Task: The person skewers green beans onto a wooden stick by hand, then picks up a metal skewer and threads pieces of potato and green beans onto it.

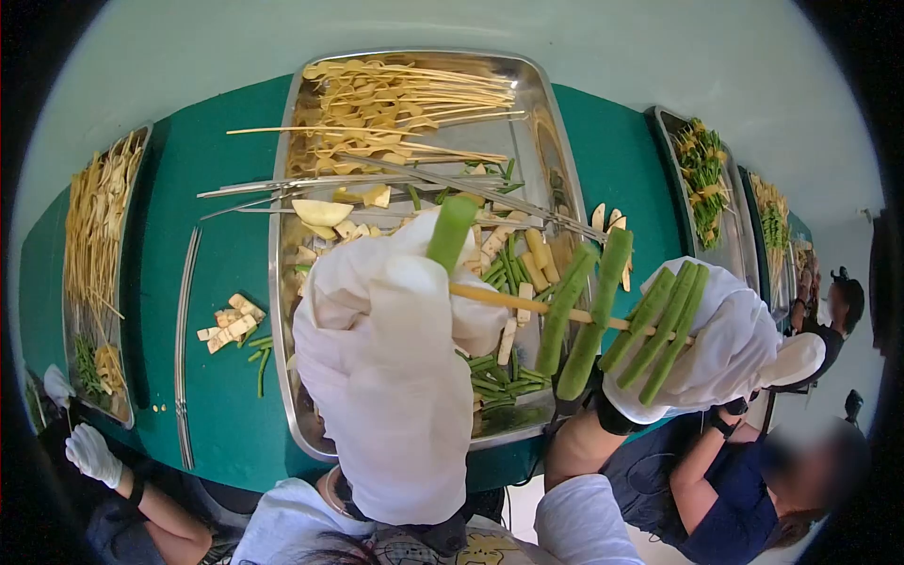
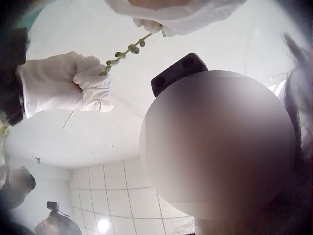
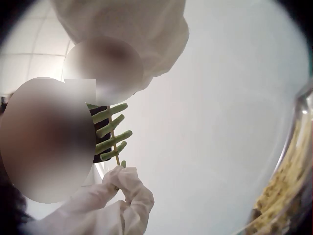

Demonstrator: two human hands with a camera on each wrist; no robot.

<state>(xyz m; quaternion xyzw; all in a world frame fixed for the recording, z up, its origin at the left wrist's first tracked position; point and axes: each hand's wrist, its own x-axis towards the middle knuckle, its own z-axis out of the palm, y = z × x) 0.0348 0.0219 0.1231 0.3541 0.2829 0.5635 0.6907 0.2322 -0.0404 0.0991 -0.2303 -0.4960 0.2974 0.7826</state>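
Observation:
Both hands wear loose white gloves. In the head view, my left hand [image 1: 386,367] pinches a cut green bean piece [image 1: 452,232] at the left end of a wooden skewer [image 1: 480,295]. My right hand [image 1: 720,334] grips the skewer's right part, its fingers partly hidden behind the beans. Several bean pieces [image 1: 592,315] sit crosswise along the stick between the hands. The left wrist view shows my right hand [image 2: 68,83] around the skewer [image 2: 68,119] and my left hand [image 2: 178,14] at its other end. In the right wrist view, my left fingertips [image 3: 122,177] meet the skewer end.
Beneath the hands, a metal tray [image 1: 282,282] holds finished skewers [image 1: 395,108], metal skewers [image 1: 311,185] and cut pieces. Left on the green table [image 1: 231,169] lie white pieces [image 1: 231,323] and metal rods [image 1: 184,348]. More trays stand either side; other people sit at both sides.

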